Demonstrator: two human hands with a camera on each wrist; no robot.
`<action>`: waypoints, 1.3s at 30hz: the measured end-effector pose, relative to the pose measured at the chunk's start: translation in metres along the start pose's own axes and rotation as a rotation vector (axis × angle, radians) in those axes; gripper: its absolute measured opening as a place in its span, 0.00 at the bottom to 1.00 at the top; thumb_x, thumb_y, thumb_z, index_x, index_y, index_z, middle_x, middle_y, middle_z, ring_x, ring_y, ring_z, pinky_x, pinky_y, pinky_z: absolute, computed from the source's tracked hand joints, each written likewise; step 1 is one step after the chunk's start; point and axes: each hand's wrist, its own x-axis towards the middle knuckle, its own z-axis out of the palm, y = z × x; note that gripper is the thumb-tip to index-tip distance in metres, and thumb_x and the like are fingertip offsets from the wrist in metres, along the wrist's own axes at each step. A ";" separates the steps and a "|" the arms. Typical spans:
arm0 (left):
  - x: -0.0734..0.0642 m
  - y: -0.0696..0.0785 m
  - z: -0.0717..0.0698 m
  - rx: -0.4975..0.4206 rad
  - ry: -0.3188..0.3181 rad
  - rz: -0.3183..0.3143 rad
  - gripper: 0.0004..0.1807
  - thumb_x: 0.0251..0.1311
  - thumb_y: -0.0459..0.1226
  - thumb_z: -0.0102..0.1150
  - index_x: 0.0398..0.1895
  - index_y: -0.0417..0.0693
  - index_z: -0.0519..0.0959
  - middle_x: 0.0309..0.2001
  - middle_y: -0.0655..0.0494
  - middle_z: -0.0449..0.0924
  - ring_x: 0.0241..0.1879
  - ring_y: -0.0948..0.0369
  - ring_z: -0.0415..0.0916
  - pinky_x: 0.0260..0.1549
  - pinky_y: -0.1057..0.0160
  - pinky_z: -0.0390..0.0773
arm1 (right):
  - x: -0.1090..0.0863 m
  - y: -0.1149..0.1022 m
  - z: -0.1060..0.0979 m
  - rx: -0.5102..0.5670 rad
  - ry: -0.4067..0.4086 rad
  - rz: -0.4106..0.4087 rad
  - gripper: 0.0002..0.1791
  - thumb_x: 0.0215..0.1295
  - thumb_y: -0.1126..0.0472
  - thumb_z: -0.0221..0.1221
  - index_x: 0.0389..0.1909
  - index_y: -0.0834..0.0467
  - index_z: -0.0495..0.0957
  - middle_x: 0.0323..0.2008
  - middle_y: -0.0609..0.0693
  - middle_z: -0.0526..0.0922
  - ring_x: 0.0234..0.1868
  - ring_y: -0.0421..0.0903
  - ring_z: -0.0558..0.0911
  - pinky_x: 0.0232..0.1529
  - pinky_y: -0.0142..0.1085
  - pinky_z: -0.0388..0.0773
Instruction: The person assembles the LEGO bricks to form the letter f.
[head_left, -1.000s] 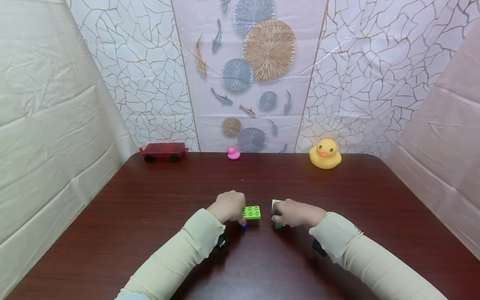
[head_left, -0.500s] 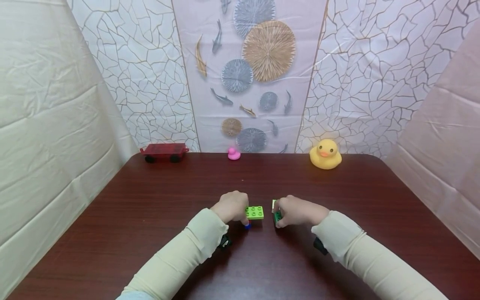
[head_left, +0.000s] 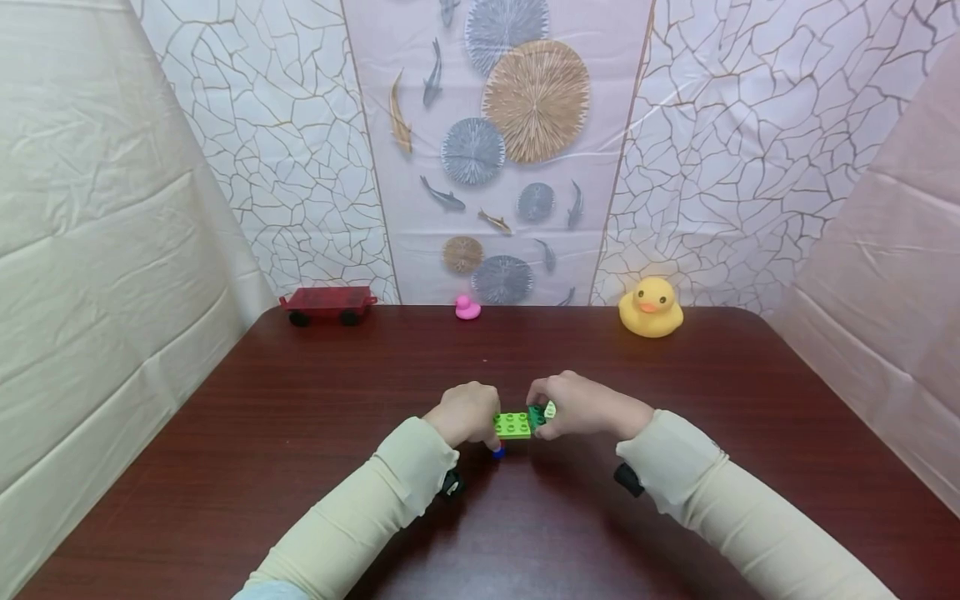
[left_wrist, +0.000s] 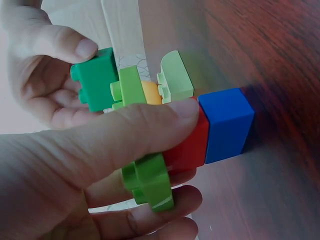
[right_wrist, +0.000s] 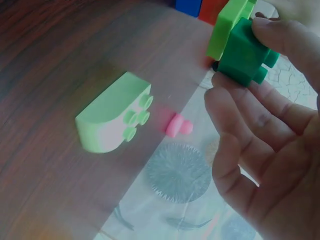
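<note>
My left hand (head_left: 467, 413) grips a small stack of toy building bricks, thumb across the red brick (left_wrist: 192, 145). Below the red is a blue brick (left_wrist: 227, 125), close to the tabletop. A lime-green studded plate (head_left: 513, 427) caps the stack and juts out to the right. Between thumb and fingertips, my right hand (head_left: 583, 405) pinches a dark green brick (right_wrist: 243, 52), studs up, right at the plate's right end. Under that hand, a pale green brick with a rounded end (right_wrist: 112, 115) sits loose on the table, partly hidden in the head view.
Along the back edge of the dark wooden table (head_left: 360, 533) stand a red toy wagon (head_left: 327, 303), a small pink duck (head_left: 467, 308) and a larger yellow duck (head_left: 651, 310). A patterned cloth (head_left: 300, 167) hangs behind them.
My right hand has lifted the dark green brick away from the pale green one and brought it left to the lime plate. My left hand has shifted slightly right with the stack.
</note>
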 end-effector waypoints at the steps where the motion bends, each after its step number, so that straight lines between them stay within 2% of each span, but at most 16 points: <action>1: 0.000 0.000 0.000 0.000 0.001 -0.001 0.17 0.32 0.46 0.71 0.11 0.51 0.72 0.15 0.61 0.68 0.18 0.64 0.64 0.17 0.63 0.67 | 0.001 -0.001 0.000 -0.003 0.006 0.001 0.17 0.44 0.58 0.65 0.37 0.60 0.76 0.30 0.46 0.76 0.29 0.42 0.73 0.31 0.33 0.70; 7: 0.001 -0.003 0.002 -0.018 0.011 0.006 0.18 0.31 0.46 0.72 0.09 0.52 0.71 0.13 0.61 0.66 0.18 0.64 0.63 0.16 0.64 0.65 | 0.004 -0.006 0.000 -0.004 0.055 0.010 0.16 0.43 0.56 0.65 0.34 0.58 0.76 0.24 0.43 0.74 0.25 0.39 0.71 0.27 0.31 0.70; 14: 0.002 -0.005 0.003 -0.039 0.026 0.010 0.15 0.30 0.46 0.72 0.13 0.53 0.74 0.15 0.62 0.69 0.19 0.64 0.66 0.17 0.63 0.67 | 0.011 -0.011 0.005 0.031 0.104 -0.069 0.17 0.46 0.57 0.63 0.38 0.59 0.77 0.27 0.42 0.77 0.26 0.37 0.72 0.28 0.29 0.71; 19: 0.003 -0.006 0.003 -0.045 0.021 -0.002 0.16 0.29 0.48 0.72 0.15 0.52 0.74 0.16 0.61 0.69 0.20 0.63 0.67 0.17 0.62 0.68 | 0.015 -0.016 0.013 0.032 0.147 -0.058 0.18 0.45 0.55 0.64 0.37 0.58 0.75 0.29 0.44 0.77 0.28 0.38 0.74 0.30 0.30 0.71; 22: 0.003 -0.006 0.004 -0.067 0.015 -0.009 0.18 0.28 0.48 0.73 0.17 0.51 0.73 0.17 0.60 0.70 0.20 0.63 0.67 0.17 0.62 0.68 | 0.017 -0.018 0.017 0.020 0.166 -0.054 0.17 0.45 0.53 0.65 0.35 0.57 0.75 0.26 0.43 0.77 0.27 0.38 0.73 0.28 0.30 0.70; 32: 0.004 -0.007 0.005 -0.104 0.019 -0.003 0.20 0.26 0.48 0.74 0.17 0.51 0.73 0.17 0.60 0.69 0.19 0.63 0.65 0.16 0.63 0.67 | 0.020 -0.022 0.024 -0.020 0.193 -0.041 0.14 0.44 0.53 0.64 0.29 0.55 0.74 0.20 0.41 0.73 0.20 0.36 0.70 0.23 0.28 0.68; 39: 0.004 -0.011 0.005 -0.190 -0.012 0.016 0.18 0.27 0.47 0.74 0.16 0.52 0.73 0.16 0.60 0.71 0.18 0.63 0.65 0.16 0.63 0.67 | 0.025 -0.028 0.020 -0.046 0.163 -0.058 0.12 0.42 0.55 0.65 0.23 0.55 0.72 0.15 0.43 0.68 0.17 0.37 0.67 0.18 0.28 0.66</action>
